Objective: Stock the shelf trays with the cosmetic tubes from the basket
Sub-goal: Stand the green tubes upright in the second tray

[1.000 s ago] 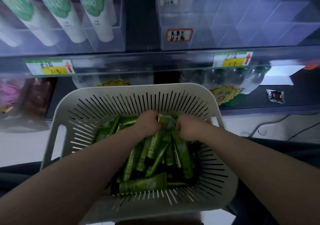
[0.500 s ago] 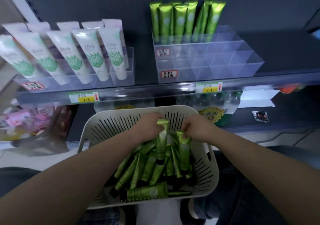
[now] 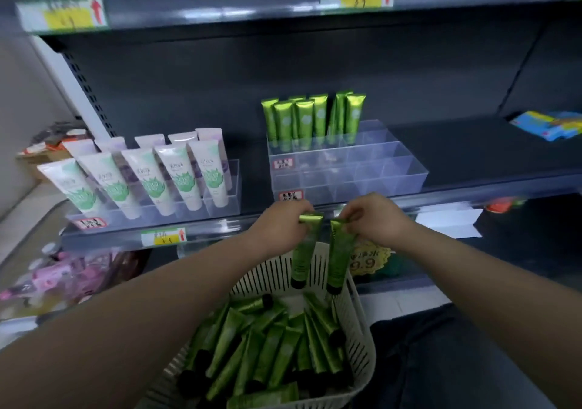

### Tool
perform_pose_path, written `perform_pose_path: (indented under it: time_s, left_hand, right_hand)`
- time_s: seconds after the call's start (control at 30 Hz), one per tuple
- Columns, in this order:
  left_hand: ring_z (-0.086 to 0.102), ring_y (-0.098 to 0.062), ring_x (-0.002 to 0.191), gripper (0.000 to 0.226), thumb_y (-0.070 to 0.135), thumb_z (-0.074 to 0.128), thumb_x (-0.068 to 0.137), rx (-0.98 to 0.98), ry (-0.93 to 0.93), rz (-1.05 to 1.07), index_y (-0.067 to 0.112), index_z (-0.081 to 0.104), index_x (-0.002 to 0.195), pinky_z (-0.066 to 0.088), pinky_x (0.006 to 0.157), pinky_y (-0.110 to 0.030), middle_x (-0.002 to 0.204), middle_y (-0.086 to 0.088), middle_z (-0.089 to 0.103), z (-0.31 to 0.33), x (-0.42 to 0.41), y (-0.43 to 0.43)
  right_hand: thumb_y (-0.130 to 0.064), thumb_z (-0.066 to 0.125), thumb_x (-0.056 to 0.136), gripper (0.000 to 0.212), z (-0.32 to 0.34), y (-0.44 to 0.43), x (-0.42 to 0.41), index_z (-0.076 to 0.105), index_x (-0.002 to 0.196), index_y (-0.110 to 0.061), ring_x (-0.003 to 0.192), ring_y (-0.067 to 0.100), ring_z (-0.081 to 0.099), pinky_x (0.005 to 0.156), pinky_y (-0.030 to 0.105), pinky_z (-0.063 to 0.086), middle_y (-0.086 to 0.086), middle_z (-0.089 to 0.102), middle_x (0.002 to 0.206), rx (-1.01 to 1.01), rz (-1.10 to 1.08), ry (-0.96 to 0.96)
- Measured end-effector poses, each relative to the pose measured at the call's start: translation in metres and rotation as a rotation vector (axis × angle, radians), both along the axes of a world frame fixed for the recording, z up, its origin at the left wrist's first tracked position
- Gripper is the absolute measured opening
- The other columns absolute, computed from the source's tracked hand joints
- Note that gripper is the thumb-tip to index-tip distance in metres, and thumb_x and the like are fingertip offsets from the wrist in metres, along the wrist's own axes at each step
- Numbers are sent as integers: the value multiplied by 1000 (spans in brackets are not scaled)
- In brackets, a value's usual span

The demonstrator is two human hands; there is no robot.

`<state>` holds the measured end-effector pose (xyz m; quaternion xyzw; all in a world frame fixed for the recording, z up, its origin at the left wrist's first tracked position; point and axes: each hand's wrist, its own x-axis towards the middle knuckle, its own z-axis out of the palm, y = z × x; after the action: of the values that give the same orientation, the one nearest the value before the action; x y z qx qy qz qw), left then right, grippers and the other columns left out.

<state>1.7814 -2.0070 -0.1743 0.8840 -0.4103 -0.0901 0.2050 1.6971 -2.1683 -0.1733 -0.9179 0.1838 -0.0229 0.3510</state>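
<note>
A dark metal shelf [image 3: 456, 153] is holding one clear plastic tray with little boxes [image 3: 378, 169], and about seven shiny green tubes [image 3: 310, 119] are standing in its back row. Below it, a white plastic basket with slits [image 3: 362, 330] is sitting full of many more green tubes with black caps [image 3: 267, 345], too many to count. The left hand [image 3: 280, 229] is pinching one green tube [image 3: 304, 251] by its flat end, and the right hand [image 3: 374, 219] is pinching a second green tube [image 3: 338, 257], both hanging above the basket.

White tubes [image 3: 163, 178] with green leaf prints lean in a clear tray [image 3: 220, 201] at the shelf's left, yellow price tags [image 3: 163, 237] sit on the shelf edges, a blue packet [image 3: 548, 125] lies far right, and pink packages [image 3: 59, 276] crowd the lower left shelf.
</note>
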Motion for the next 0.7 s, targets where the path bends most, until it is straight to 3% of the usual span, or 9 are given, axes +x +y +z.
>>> perform_pose_path:
  time_s: [0.17, 0.3, 0.5, 0.57, 0.63, 0.67, 0.7]
  left_hand:
    - [57, -24, 98, 24, 15, 54, 91, -59, -20, 2, 17, 58, 114, 45, 76, -29, 111, -7, 62, 33, -1, -25]
    - [56, -27, 108, 32, 19, 54, 92, -65, -70, 10, 15, 55, 124, 35, 74, -23, 120, -12, 60, 51, -1, -51]
    - [50, -24, 122, 41, 20, 52, 95, -102, -66, -3, 15, 46, 135, 42, 93, -27, 139, -8, 49, 78, 2, -87]
    - [58, -23, 107, 39, 19, 51, 95, -131, -34, 4, 16, 48, 134, 46, 83, -27, 131, -9, 55, 85, 7, -100]
    - [60, -17, 71, 37, 19, 51, 95, -159, 0, 10, 19, 49, 132, 45, 61, -25, 102, -7, 62, 91, 12, -112]
    - [57, -15, 64, 36, 19, 51, 95, -159, -5, 11, 19, 50, 131, 41, 55, -24, 92, -4, 61, 94, 15, -117]
    - [59, -17, 70, 35, 19, 51, 95, -150, -29, 6, 19, 50, 130, 40, 57, -23, 94, -4, 62, 98, 19, -123]
  right_hand:
    - [1, 67, 78, 24, 29, -28, -5, 64, 67, -20, 61, 6, 59, 74, 33, 51, 2, 65, 73, 44, -36, -87]
    - [0, 69, 78, 15, 48, -49, -5, 67, 75, -14, 80, 22, 63, 81, 36, 51, 12, 70, 86, 45, -49, -124]
    - [0, 70, 78, 17, 68, -81, 2, 66, 75, -16, 74, 11, 57, 73, 20, 45, 2, 64, 75, 64, -58, -188]
    - [0, 70, 78, 16, 73, -93, 7, 66, 76, -16, 76, 13, 58, 78, 27, 47, 4, 65, 77, 65, -66, -218]
    - [-2, 69, 78, 14, 78, -106, 12, 68, 79, -16, 79, 13, 59, 79, 27, 47, 7, 68, 83, 43, -67, -242]
    - [-3, 69, 79, 14, 80, -111, 15, 67, 79, -17, 79, 12, 59, 77, 25, 46, 7, 69, 84, 14, -66, -250]
    - [-4, 68, 80, 14, 82, -117, 18, 67, 80, -18, 79, 11, 59, 74, 23, 44, 5, 69, 84, -9, -70, -261]
